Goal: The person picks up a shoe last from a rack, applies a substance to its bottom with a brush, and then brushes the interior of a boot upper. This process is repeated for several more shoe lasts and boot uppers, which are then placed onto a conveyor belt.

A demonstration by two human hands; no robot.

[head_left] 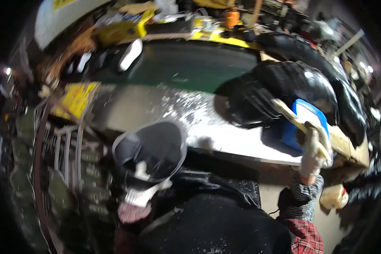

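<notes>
My left hand, in a white glove, is closed on a dark grey, open-mouthed piece with a pale rim. It is held up at the near edge of the bench, and a white gloved part shows within its opening. On the right, my right hand, also gloved in white, grips a brush with a pale handle. That brush slants over a blue tub with something white inside. The tub stands on the bench's right end; my hand hides part of it.
The metal bench top carries white smears. Beyond it, a dark green belt holds white sole-shaped pieces. Shiny black bulky items are heaped at the right, beside the tub. A metal rack stands at the left.
</notes>
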